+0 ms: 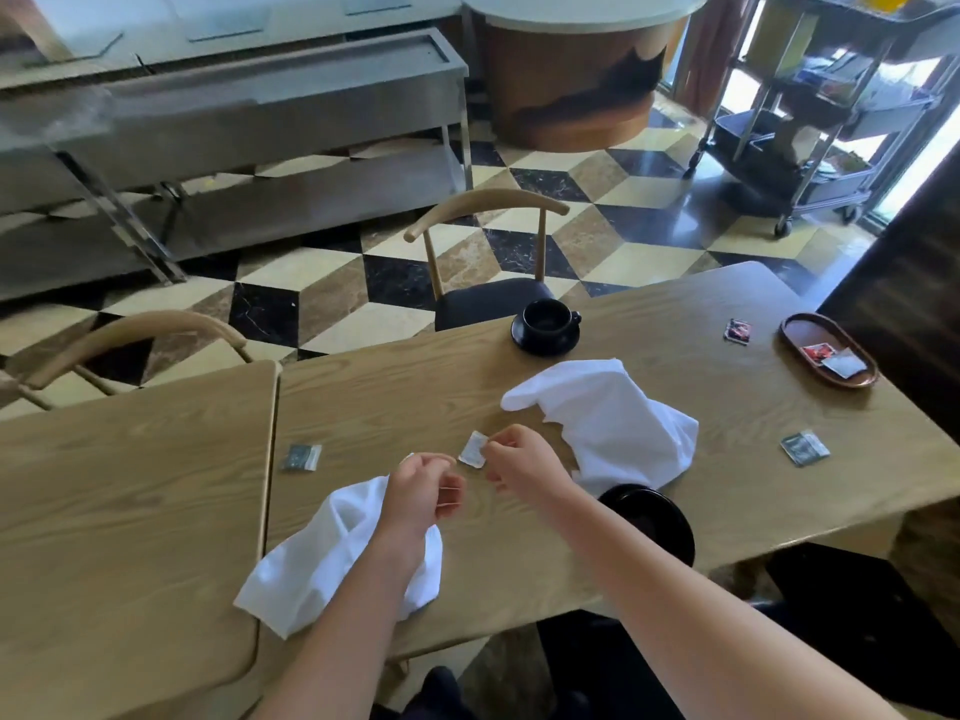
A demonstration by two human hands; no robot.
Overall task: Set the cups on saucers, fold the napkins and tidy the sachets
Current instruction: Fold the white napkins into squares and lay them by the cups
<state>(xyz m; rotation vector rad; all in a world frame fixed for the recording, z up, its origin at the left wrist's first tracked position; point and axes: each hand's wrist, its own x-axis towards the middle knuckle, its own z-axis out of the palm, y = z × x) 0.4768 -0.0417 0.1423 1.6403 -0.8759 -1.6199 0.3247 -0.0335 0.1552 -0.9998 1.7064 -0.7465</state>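
At the wooden table [519, 537], my right hand [519, 467] pinches a white sachet [473, 450] by its edge; my left hand [423, 493] is loosely curled beside it, perhaps holding another. Two white napkins [618, 418] lie unfolded. One black cup [546, 320] sits on its saucer [545, 345]; other sachets [804, 448] lie scattered.

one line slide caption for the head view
Right hand pinches a white sachet over the wooden table, two unfolded napkins nearby.
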